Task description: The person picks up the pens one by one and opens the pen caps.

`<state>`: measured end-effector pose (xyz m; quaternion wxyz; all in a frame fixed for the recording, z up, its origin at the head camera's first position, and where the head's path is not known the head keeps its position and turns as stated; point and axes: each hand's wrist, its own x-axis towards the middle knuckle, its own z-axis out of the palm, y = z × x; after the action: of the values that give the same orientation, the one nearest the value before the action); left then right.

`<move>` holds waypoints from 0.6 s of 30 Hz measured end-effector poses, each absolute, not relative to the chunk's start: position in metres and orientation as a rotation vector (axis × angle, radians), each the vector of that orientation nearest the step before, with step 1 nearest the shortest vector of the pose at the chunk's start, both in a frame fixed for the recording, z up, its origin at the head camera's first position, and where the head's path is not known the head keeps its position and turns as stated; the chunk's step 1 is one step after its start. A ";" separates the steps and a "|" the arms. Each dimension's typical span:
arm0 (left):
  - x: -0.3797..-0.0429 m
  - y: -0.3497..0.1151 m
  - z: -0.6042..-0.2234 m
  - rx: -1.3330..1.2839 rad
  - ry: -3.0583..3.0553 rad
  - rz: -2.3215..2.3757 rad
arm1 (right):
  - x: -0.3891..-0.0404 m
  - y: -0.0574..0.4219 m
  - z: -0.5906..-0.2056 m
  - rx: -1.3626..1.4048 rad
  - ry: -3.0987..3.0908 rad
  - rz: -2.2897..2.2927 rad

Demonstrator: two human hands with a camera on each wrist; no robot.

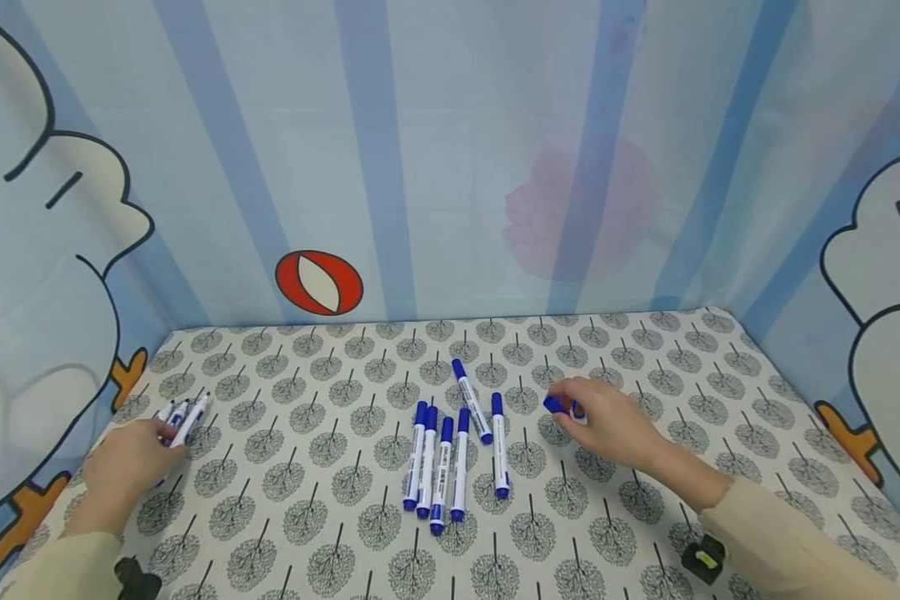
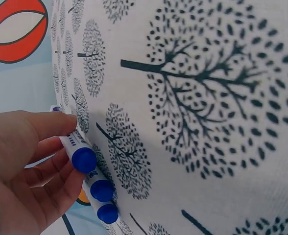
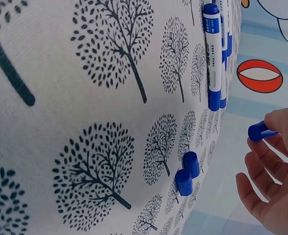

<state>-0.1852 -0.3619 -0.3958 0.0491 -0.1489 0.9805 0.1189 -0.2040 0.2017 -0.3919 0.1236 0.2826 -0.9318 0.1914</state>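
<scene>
One blue cap [image 3: 256, 131] btwn narrowly parted R fingers [image 3: 280, 120]

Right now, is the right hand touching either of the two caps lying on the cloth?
Apart. The right wrist view shows a clear gap between the right hand, pinching another cap, and the two caps.

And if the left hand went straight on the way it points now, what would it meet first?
Over the patterned tablecloth the way looks free, so the left hand, with its markers, would probably meet the striped backdrop first, though depth is hard to judge.
</scene>
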 end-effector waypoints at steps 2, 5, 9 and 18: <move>-0.185 -0.361 -0.396 -0.467 2.978 0.355 | -0.204 0.202 -0.392 0.825 -2.723 0.564; -0.185 -0.361 -0.397 -0.469 2.968 0.348 | -0.204 0.202 -0.392 0.829 -2.724 0.570; -0.185 -0.361 -0.398 -0.451 2.953 0.356 | -0.204 0.202 -0.393 0.830 -2.725 0.571; -0.185 -0.361 -0.402 -0.451 2.962 0.345 | -0.205 0.201 -0.396 0.838 -2.733 0.583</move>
<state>-0.1850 -0.3610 -0.4020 0.0628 -0.1492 0.9802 0.1141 -0.2051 0.2012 -0.3958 0.1119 0.2855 -0.9309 0.1984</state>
